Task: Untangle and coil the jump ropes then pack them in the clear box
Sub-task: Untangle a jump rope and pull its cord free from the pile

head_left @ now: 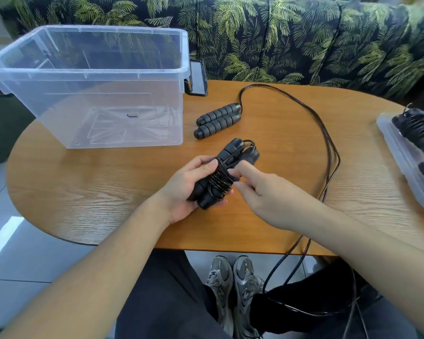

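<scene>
My left hand (pixel 184 189) grips a black jump rope bundle (pixel 226 167), its cord wound round the two handles, just above the wooden table (pixel 108 187). My right hand (pixel 262 192) pinches the wound cord on the bundle's right side. A second jump rope lies behind it: two ribbed black handles (pixel 217 121) side by side, with its loose cord (pixel 325 135) looping right and hanging over the table's near edge onto my lap. The clear box (pixel 88 89) stands at the back left and holds no ropes.
The box lid (pixel 406 165) lies at the right edge with two more wound ropes (pixel 418 133) on it. A phone (pixel 198 78) leans beside the box. A leaf-patterned sofa runs behind the table. My legs and shoes show below the near edge.
</scene>
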`<state>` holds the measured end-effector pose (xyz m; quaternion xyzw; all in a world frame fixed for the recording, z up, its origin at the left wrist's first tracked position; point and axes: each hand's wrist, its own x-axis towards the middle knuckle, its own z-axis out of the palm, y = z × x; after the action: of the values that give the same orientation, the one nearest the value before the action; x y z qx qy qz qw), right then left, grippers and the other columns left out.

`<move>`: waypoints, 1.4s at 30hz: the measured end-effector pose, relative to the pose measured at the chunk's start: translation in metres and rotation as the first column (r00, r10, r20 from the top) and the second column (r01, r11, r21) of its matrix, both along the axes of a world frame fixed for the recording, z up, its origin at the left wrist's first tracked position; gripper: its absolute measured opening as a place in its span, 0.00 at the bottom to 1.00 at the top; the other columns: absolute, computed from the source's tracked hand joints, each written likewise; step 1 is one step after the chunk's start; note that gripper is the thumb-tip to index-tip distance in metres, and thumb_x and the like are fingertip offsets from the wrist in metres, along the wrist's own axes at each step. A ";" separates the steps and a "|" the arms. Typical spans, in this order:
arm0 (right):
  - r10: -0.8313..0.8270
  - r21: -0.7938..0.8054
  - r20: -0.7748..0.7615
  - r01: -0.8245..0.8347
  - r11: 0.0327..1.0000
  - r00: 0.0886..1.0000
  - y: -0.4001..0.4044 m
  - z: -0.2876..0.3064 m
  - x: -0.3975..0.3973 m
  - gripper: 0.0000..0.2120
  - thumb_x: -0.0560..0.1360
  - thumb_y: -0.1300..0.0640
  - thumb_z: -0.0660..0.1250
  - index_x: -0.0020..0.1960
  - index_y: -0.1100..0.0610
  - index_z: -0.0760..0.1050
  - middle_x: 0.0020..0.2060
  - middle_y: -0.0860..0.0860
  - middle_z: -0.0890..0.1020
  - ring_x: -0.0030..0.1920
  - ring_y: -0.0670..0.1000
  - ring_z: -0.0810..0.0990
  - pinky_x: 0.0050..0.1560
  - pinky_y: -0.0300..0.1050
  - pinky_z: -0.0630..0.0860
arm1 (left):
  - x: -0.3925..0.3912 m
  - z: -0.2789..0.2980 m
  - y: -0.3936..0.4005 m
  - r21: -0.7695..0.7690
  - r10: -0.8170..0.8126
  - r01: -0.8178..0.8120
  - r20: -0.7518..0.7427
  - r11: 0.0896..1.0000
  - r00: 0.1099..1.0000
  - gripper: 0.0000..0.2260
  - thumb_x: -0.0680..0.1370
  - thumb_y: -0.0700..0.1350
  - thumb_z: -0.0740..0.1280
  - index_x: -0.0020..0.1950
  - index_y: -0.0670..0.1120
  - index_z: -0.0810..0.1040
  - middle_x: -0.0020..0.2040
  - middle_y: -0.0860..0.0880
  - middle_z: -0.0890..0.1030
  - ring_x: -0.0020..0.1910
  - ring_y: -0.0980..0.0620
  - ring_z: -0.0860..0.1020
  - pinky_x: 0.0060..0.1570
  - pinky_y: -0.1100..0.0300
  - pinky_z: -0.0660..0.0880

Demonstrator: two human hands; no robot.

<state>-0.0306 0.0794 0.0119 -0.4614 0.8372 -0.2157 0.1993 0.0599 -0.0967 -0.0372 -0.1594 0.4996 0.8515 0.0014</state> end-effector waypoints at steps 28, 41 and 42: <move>-0.153 0.283 0.553 -0.012 0.959 0.819 0.002 0.006 -0.066 0.25 0.65 0.30 0.73 0.39 0.52 0.77 0.28 0.47 0.65 0.28 0.47 0.58 0.30 0.42 0.54 | 0.010 -0.009 -0.012 0.143 -0.122 0.162 -0.257 0.976 0.959 0.18 0.83 0.52 0.56 0.61 0.44 0.80 0.48 0.43 0.81 0.38 0.47 0.81 0.27 0.62 0.77; -0.270 0.321 0.474 0.121 0.939 0.838 -0.030 0.023 -0.071 0.19 0.71 0.41 0.75 0.47 0.57 0.80 0.33 0.51 0.74 0.31 0.48 0.66 0.31 0.42 0.57 | -0.003 0.002 -0.015 -0.091 -0.500 0.501 0.034 0.861 0.865 0.08 0.80 0.44 0.67 0.58 0.46 0.75 0.59 0.30 0.80 0.51 0.31 0.83 0.38 0.45 0.84; -0.264 0.326 0.443 0.120 0.938 0.857 -0.032 0.023 -0.068 0.20 0.71 0.40 0.74 0.48 0.58 0.80 0.33 0.50 0.73 0.31 0.48 0.65 0.30 0.42 0.57 | -0.004 0.003 -0.013 -0.138 -0.511 0.513 0.052 0.847 0.858 0.08 0.80 0.44 0.67 0.58 0.46 0.74 0.59 0.30 0.80 0.50 0.32 0.83 0.40 0.43 0.84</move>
<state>-0.0987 0.0474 0.0354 -0.2729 0.8259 -0.2183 0.4424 0.0556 -0.1100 -0.0346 -0.0261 0.5852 0.7801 0.2198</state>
